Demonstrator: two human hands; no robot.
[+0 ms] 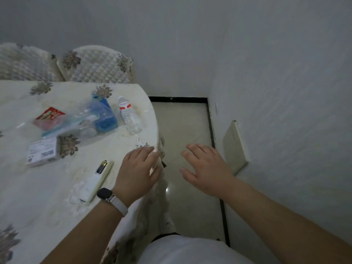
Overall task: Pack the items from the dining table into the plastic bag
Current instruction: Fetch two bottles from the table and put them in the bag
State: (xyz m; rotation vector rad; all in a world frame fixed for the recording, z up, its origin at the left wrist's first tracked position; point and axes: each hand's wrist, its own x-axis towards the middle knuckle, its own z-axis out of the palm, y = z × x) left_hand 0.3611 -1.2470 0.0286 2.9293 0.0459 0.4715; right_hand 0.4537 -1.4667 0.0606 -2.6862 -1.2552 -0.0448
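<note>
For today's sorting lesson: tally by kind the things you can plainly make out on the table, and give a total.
Boxes: 2, a blue box and a white labelled box
Water bottle: 1
Remote control: 1
Red packet: 1
Clear plastic bag: 1
Total: 6; what else lies inside the bag is unclear.

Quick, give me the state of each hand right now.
Left hand: open, fingers straight, holding nothing, at the edge of the table.
Right hand: open, fingers spread, holding nothing, above the floor.
</note>
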